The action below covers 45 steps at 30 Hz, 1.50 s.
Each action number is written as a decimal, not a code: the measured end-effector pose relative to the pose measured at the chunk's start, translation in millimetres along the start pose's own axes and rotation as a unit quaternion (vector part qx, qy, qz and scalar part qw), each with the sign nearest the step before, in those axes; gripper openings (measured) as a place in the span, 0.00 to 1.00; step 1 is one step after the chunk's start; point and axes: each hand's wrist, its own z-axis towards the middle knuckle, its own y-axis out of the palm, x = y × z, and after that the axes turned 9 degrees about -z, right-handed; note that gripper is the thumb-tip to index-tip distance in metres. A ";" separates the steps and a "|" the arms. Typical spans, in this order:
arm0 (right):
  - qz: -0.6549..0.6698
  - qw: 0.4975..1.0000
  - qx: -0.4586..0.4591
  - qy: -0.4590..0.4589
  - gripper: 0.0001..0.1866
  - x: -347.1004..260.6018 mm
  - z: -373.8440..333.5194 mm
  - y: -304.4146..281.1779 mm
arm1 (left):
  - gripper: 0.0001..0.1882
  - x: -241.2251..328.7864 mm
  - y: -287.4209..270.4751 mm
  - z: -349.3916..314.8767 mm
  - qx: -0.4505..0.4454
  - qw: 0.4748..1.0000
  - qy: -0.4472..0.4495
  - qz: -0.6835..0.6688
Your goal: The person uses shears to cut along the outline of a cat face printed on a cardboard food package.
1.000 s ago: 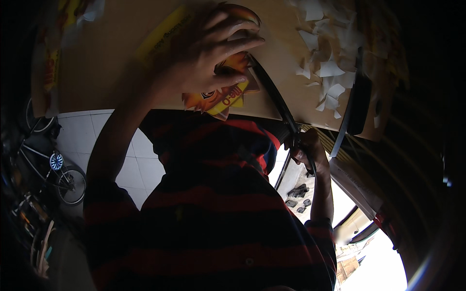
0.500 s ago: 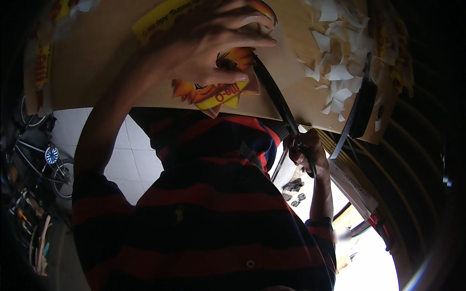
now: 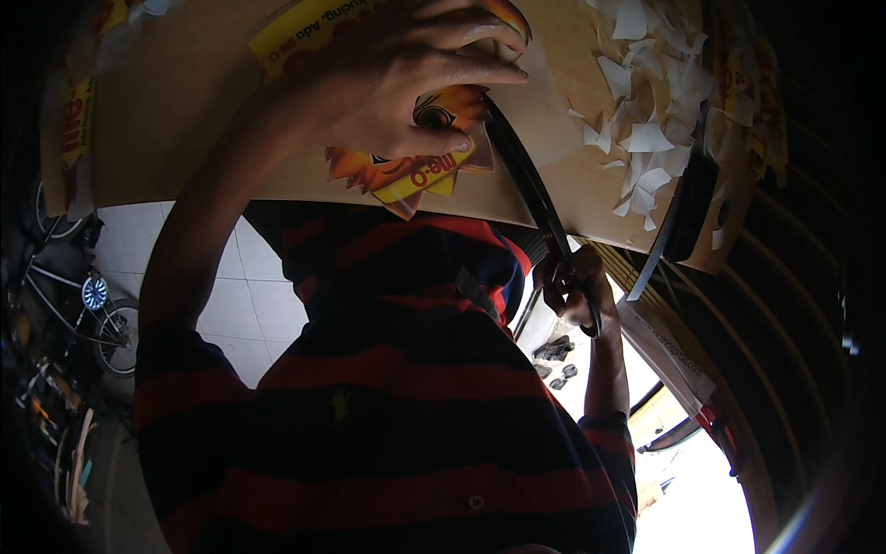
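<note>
My left hand (image 3: pixel 406 102) arches over a printed cutout (image 3: pixel 420 177) in orange, red and yellow with a jagged edge. Thumb and fingers grip it from the top, and the hand covers much of it. A pale, see-through margin (image 3: pixel 540 88) of the sheet reaches out to the right of my fingers. My right hand (image 3: pixel 581 288), low at the table's front edge, is closed round the handles of black scissors (image 3: pixel 528 175). Their long blades point up and left, with the tip at the cutout's right side, close to my left fingers.
White paper scraps (image 3: pixel 646 138) lie piled on the right of the wooden table (image 3: pixel 185 111). A dark, long flat object (image 3: pixel 694 198) lies beside them. Another yellow printed piece (image 3: pixel 295 37) is beyond my left forearm. A bicycle (image 3: pixel 92 305) stands on the floor at left.
My right hand and the scissors have shifted only slightly, and its fingers sit a little differently on the handles. My left hand keeps its hold on the cutout.
</note>
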 end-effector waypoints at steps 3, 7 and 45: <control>0.087 0.996 0.013 0.016 0.33 0.9 1.0 15.1 | 0.35 -0.7 1.7 -0.9 0.008 1.000 0.007 0.018; 0.030 0.999 0.022 0.025 0.35 0.4 -1.5 20.6 | 0.36 -1.8 3.0 -0.3 0.001 1.000 -0.007 0.004; -0.061 0.998 0.029 -0.002 0.35 9.8 5.8 13.4 | 0.22 -0.1 -1.0 -1.6 0.048 0.998 -0.008 -0.039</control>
